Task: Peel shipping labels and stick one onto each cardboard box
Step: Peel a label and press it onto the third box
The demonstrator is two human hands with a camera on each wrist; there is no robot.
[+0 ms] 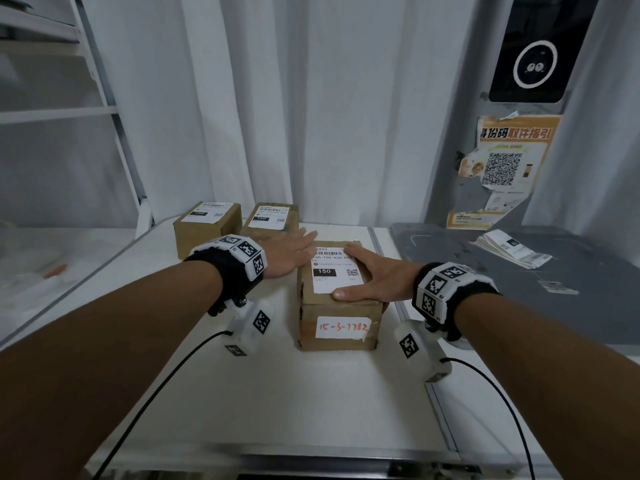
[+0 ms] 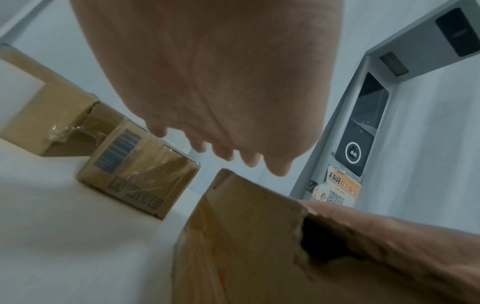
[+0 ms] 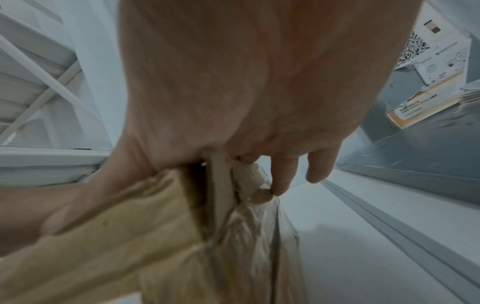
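Observation:
A cardboard box (image 1: 341,308) (image 2: 246,236) (image 3: 116,236) stands mid-table with a white shipping label (image 1: 337,273) on its top and a hand-written sticker (image 1: 343,328) on its near side. My right hand (image 1: 367,277) (image 3: 246,82) lies flat on the box's right part, thumb at the label's near edge, fingers reaching past the far right edge. My left hand (image 1: 294,249) (image 2: 207,82) is flat with straight fingers at the box's far left corner; contact cannot be told. Two labelled boxes (image 1: 206,226) (image 1: 270,220) stand behind. A stack of labels (image 1: 512,249) lies to the right.
The white table (image 1: 311,393) meets a grey platform (image 1: 519,299) on the right, with a loose label piece (image 1: 557,285) on it. A black scanner panel (image 1: 533,50) and an orange poster (image 1: 505,168) stand behind it. White shelving (image 1: 52,112) is at the left.

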